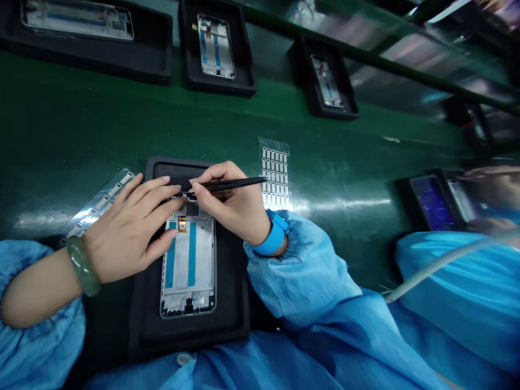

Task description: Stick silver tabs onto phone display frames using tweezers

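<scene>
A phone frame with two blue strips and a small orange flex piece lies in a black tray. My left hand rests over its upper left part, fingers stretched out and touching it. Black tweezers are pinched in my right hand, their tips at the upper end of the frame. What the tips touch is hidden by fingers. A sheet of small white stickers lies right of the tray, and another clear sheet with pale pieces is partly under my left hand.
Further black trays with phone frames stand along the back of the green bench, one at the far left and another to the right. On the right, a blurred co-worker's sleeve and hands are near another tray. A grey cable crosses there.
</scene>
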`<state>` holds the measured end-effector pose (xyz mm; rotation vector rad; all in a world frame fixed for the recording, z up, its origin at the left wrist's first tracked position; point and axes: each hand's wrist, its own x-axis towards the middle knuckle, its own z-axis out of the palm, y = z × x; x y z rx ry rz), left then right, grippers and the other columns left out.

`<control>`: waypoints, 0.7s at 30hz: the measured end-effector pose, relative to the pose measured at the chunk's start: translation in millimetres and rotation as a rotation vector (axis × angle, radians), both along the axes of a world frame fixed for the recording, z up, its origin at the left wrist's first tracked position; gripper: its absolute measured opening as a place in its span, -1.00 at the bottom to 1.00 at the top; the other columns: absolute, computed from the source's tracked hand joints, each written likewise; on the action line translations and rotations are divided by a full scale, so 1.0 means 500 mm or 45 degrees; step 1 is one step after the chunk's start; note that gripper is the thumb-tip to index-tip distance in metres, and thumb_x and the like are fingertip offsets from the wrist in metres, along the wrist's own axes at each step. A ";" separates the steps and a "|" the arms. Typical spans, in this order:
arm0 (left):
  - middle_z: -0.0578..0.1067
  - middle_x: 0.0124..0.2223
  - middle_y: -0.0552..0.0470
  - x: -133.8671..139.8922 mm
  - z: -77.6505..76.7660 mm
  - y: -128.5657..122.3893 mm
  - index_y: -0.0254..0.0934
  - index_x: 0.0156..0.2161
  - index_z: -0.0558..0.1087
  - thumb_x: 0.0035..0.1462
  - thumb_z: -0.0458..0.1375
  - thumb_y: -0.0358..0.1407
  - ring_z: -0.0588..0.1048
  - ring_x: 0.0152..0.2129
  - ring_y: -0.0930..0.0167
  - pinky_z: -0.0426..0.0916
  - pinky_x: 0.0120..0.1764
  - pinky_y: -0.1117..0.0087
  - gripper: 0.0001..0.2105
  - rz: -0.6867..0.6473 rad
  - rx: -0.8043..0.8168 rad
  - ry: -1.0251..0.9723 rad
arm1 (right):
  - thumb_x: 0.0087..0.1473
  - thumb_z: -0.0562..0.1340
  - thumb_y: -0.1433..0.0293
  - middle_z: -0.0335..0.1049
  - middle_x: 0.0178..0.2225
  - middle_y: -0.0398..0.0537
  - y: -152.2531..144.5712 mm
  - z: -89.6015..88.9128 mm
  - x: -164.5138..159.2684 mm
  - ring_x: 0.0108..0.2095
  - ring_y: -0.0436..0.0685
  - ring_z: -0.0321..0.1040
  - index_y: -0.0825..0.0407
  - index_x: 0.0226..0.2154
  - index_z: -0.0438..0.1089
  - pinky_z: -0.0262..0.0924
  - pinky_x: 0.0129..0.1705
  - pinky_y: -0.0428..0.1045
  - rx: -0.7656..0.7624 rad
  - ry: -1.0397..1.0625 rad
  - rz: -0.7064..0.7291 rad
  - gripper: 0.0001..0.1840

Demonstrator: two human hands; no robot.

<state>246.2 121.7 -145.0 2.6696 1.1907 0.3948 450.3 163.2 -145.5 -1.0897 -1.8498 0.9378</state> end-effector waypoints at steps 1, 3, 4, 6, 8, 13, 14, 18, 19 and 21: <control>0.31 0.18 -0.19 0.000 0.000 0.000 -0.36 0.14 0.27 0.23 -0.05 -0.21 0.15 0.21 0.15 0.04 0.22 -0.08 -0.58 -0.001 0.000 0.001 | 0.10 0.21 0.35 0.41 -0.36 -0.18 -0.002 0.001 -0.002 -0.37 -0.07 0.40 0.02 -0.33 0.29 0.31 -0.34 -0.13 0.032 -0.024 0.003 -0.91; 0.31 0.18 -0.19 -0.001 -0.001 0.000 -0.36 0.14 0.27 0.23 -0.05 -0.21 0.15 0.21 0.15 0.04 0.22 -0.08 -0.57 -0.003 -0.002 0.002 | 0.10 0.20 0.38 0.41 -0.34 -0.16 -0.007 0.004 -0.007 -0.33 -0.05 0.40 0.02 -0.34 0.30 0.31 -0.29 -0.11 0.093 -0.087 -0.013 -0.94; 0.31 0.18 -0.19 -0.002 -0.001 0.000 -0.36 0.14 0.27 0.23 -0.04 -0.21 0.15 0.21 0.15 0.04 0.22 -0.09 -0.58 -0.002 -0.002 0.001 | 0.10 0.19 0.39 0.41 -0.34 -0.16 -0.009 0.005 -0.009 -0.32 -0.04 0.40 0.01 -0.34 0.30 0.31 -0.27 -0.10 0.114 -0.113 -0.031 -0.95; 0.31 0.18 -0.19 -0.003 -0.001 0.000 -0.35 0.14 0.26 0.23 -0.04 -0.21 0.16 0.21 0.15 0.04 0.22 -0.08 -0.58 -0.003 -0.008 0.007 | 0.09 0.20 0.39 0.41 -0.35 -0.17 -0.011 0.005 -0.008 -0.34 -0.05 0.39 0.01 -0.36 0.29 0.30 -0.29 -0.10 0.137 -0.125 -0.075 -0.96; 0.30 0.18 -0.18 -0.004 0.000 0.000 -0.34 0.15 0.26 0.23 -0.04 -0.21 0.16 0.21 0.15 0.04 0.22 -0.08 -0.58 -0.006 -0.015 0.013 | 0.08 0.21 0.38 0.39 -0.38 -0.19 -0.010 0.004 -0.003 -0.40 -0.07 0.37 0.01 -0.36 0.29 0.29 -0.36 -0.12 0.126 -0.081 -0.102 -0.94; 0.31 0.18 -0.20 -0.005 0.001 0.000 -0.35 0.14 0.26 0.23 -0.04 -0.20 0.16 0.21 0.15 0.04 0.21 -0.08 -0.58 -0.014 -0.006 0.009 | 0.08 0.24 0.33 0.42 -0.38 -0.18 -0.009 0.002 0.010 -0.40 -0.06 0.40 0.01 -0.34 0.32 0.31 -0.36 -0.12 0.110 -0.008 -0.050 -0.90; 0.31 0.17 -0.20 -0.006 0.000 0.000 -0.35 0.14 0.26 0.23 -0.04 -0.21 0.16 0.21 0.15 0.04 0.21 -0.08 -0.58 -0.015 -0.002 0.004 | 0.08 0.24 0.33 0.43 -0.37 -0.17 -0.010 0.002 0.010 -0.37 -0.05 0.41 0.01 -0.34 0.32 0.32 -0.32 -0.11 0.128 -0.021 -0.045 -0.90; 0.32 0.16 -0.19 -0.007 -0.003 0.000 -0.33 0.14 0.26 0.23 -0.04 -0.21 0.16 0.21 0.16 0.05 0.21 -0.08 -0.59 -0.022 0.015 -0.017 | 0.09 0.24 0.36 0.46 -0.35 -0.17 -0.015 0.006 0.006 -0.33 -0.05 0.43 0.01 -0.35 0.33 0.33 -0.29 -0.11 0.194 -0.069 -0.044 -0.92; 0.32 0.16 -0.19 -0.007 -0.004 0.000 -0.33 0.13 0.26 0.23 -0.04 -0.21 0.16 0.21 0.16 0.05 0.21 -0.08 -0.60 -0.022 0.016 -0.019 | 0.09 0.24 0.36 0.46 -0.35 -0.17 -0.016 0.006 0.005 -0.33 -0.05 0.43 0.01 -0.35 0.33 0.33 -0.29 -0.12 0.212 -0.082 -0.041 -0.93; 0.32 0.16 -0.19 -0.008 -0.005 0.000 -0.32 0.13 0.26 0.23 -0.04 -0.21 0.16 0.20 0.16 0.04 0.21 -0.08 -0.60 -0.022 0.016 -0.019 | 0.09 0.24 0.37 0.47 -0.35 -0.17 -0.015 0.007 0.006 -0.33 -0.06 0.44 0.00 -0.35 0.33 0.34 -0.29 -0.12 0.254 -0.103 -0.021 -0.94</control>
